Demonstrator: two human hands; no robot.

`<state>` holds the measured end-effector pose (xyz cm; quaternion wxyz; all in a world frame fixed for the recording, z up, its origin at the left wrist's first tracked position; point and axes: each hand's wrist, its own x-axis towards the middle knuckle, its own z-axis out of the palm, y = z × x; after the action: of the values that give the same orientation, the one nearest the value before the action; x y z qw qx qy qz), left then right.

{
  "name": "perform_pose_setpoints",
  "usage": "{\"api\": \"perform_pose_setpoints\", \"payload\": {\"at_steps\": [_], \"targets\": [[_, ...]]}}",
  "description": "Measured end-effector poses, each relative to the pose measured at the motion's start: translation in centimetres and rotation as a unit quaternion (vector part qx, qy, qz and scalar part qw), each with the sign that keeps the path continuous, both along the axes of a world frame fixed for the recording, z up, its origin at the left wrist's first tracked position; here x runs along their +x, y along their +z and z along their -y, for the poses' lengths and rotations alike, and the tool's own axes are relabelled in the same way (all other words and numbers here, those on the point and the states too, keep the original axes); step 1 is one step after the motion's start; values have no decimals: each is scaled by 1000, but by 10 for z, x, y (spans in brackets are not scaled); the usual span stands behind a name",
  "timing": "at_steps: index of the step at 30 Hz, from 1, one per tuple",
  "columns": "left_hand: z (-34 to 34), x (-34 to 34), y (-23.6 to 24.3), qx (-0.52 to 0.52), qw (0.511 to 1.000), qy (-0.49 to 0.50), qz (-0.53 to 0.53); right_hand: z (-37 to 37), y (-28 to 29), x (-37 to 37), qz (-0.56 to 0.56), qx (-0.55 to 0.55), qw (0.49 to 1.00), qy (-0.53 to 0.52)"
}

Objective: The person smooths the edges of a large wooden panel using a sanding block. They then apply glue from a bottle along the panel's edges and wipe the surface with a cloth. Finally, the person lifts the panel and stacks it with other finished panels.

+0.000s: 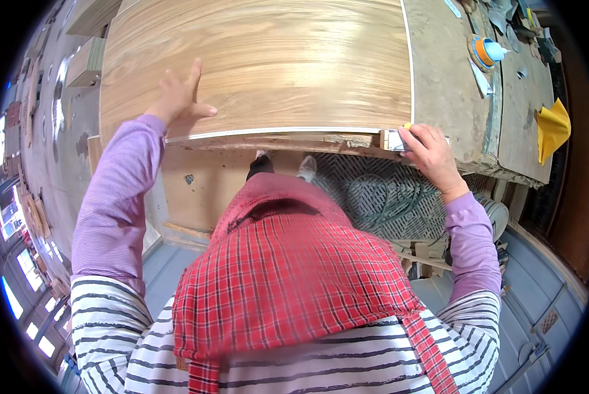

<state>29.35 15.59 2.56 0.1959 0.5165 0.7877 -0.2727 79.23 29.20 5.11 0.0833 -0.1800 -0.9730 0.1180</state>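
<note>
Standing in this workshop, I observe the bench (442,85) first; it supports the panel (255,59), which lies flat, wood-grain face up, near edge toward the worker. Well to the right of the panel is a yellow cloth (554,131). The left hand (179,98) is spread over the panel's near-left part; whether it bears weight, I cannot tell. The right hand (429,151) pinches a small block (390,140) between thumb and fingers at the panel's near-right corner. A thin white strip (275,131) follows the panel's near edge.

For good handling, the following seems advisable: keep the block square to the panel's edge; apply even pressure; avoid tipping at the corner; hold the left palm flat, clear of the strip, to steady the panel.
</note>
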Motion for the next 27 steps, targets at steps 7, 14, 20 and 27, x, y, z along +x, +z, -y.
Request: {"api": "perform_pose_setpoints", "payload": {"at_steps": [7,14,20,27], "targets": [[5,-3,-5,36,998,17,43,4,-9,-29,-44,-35,997,43],[12,-5,-18,41,999,-1,11,95,-41,-193,-129,-60,988,62],[3,7,3,16,1000,23,-1,112,-42,-224,-166,-61,983,53],[85,-140,16,2,985,-173,4,66,-21,-134,-84,0,996,33]]}}
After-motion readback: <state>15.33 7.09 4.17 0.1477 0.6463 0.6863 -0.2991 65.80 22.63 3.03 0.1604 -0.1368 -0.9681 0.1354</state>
